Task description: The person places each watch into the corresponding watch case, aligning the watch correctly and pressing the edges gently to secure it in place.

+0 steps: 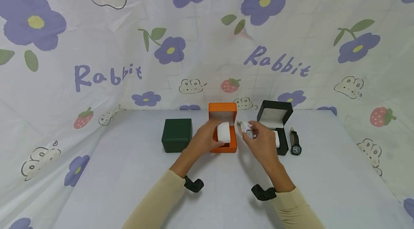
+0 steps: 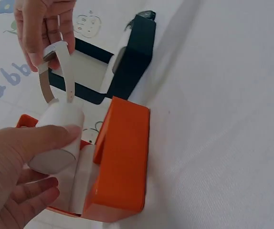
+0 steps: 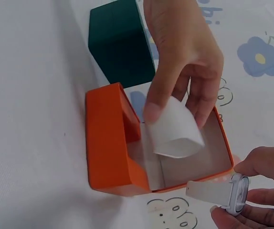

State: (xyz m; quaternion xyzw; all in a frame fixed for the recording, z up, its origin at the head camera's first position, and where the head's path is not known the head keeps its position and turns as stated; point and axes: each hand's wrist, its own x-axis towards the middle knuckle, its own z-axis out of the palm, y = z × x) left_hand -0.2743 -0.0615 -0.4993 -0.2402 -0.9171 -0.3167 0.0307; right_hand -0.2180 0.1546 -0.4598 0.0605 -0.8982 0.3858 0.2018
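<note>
Above the open orange watch box (image 1: pixel 231 146), my left hand (image 1: pixel 204 138) holds a white watch cushion (image 1: pixel 224 133) between thumb and fingers. In the right wrist view, one end of the cushion (image 3: pixel 175 131) faces the right hand. My right hand (image 1: pixel 264 142) pinches a white-strapped watch (image 1: pixel 249 133) by its case, just right of the orange box. The strap (image 2: pixel 69 74) hangs open in a loop in the left wrist view, close to the cushion's end; whether they touch, I cannot tell. The watch dial (image 3: pixel 242 193) faces away from the cushion.
A closed dark green box (image 1: pixel 176 135) stands left of the orange one. Behind my right hand is an open black box (image 1: pixel 282 144) with a white cushion (image 1: pixel 277 139) inside. A black-strapped watch (image 1: pixel 295 144) lies right of it. Patterned cloth (image 1: pixel 207 60) hangs behind the table.
</note>
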